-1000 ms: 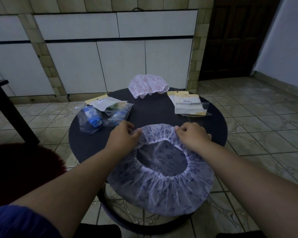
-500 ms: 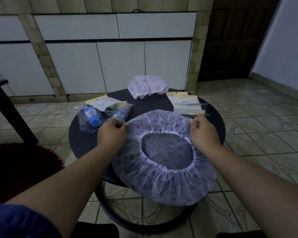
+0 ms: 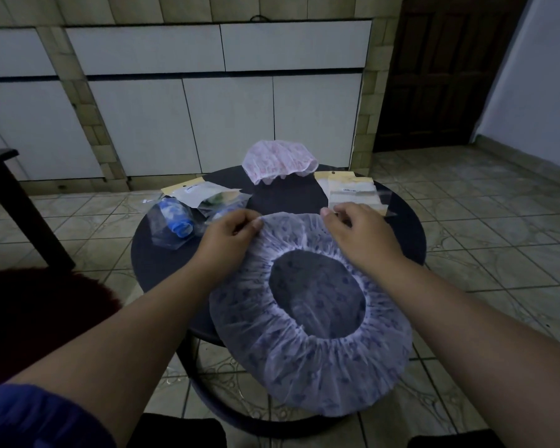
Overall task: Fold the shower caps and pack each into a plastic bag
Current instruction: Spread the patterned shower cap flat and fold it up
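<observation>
A: Nearest item?
B: Purple shower cap [image 3: 307, 360], opening up, spread over near edge of round dark table [image 3: 162, 263]; near half overhanging the rim. Elastic ring wide, stretched larger than a second ago.

A: Hands?
B: Left hand [image 3: 227, 237] pinching far hem between thumb and curled fingers. Right hand [image 3: 356, 231] likewise curled on far hem, thumb and forefinger nipping the edge. Both now close together at the far side; half a second ago set wide apart on opposite flanks.

A: Meaning for the task?
B: Spreading apparently finished, grip regathered on far hem; probably set for first fold toward the body. Not yet folded, not yet bagged.

A: Beyond the hands?
B: Left: packed bags [image 3: 188, 215], one holding a rolled blue cap, others partly hidden. Right: flat empty bags [image 3: 353, 192] with yellow header cards, just past right fingertips.

A: Farthest?
B: Pink shower cap [image 3: 278, 161], unfolded, at far edge of table. Behind, white cupboard doors [image 3: 227, 124].
</observation>
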